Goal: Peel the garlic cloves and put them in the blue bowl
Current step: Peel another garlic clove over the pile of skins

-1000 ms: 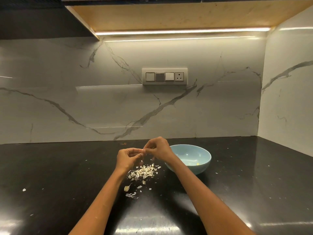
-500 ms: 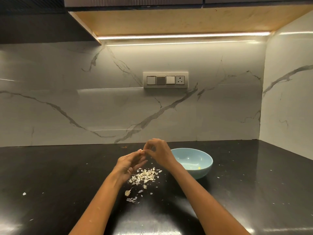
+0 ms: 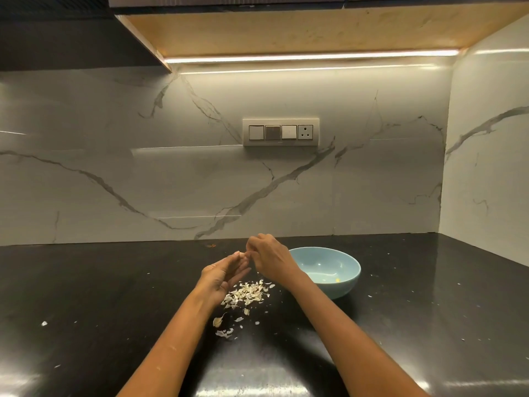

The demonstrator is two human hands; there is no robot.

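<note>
Black glossy stone countertop (image 3: 86,310) fills lower frame. Round pale-blue ceramic bowl (image 3: 347,285) right of centre. Left hand (image 3: 223,275) fingers straight, pinching small pale garlic clove (image 3: 242,255) at fingertips, just left of bowl; right hand (image 3: 269,257) curled, pinching its skin. Papery white peel heap (image 3: 249,292) below. Mid-peel; next likely strip, drop into bowl.

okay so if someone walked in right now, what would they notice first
Two hands meet above the black counter: the left hand and right hand pinch a small garlic clove between their fingertips. Below them lies a heap of pale garlic skins, with a blue bowl just right.
</note>
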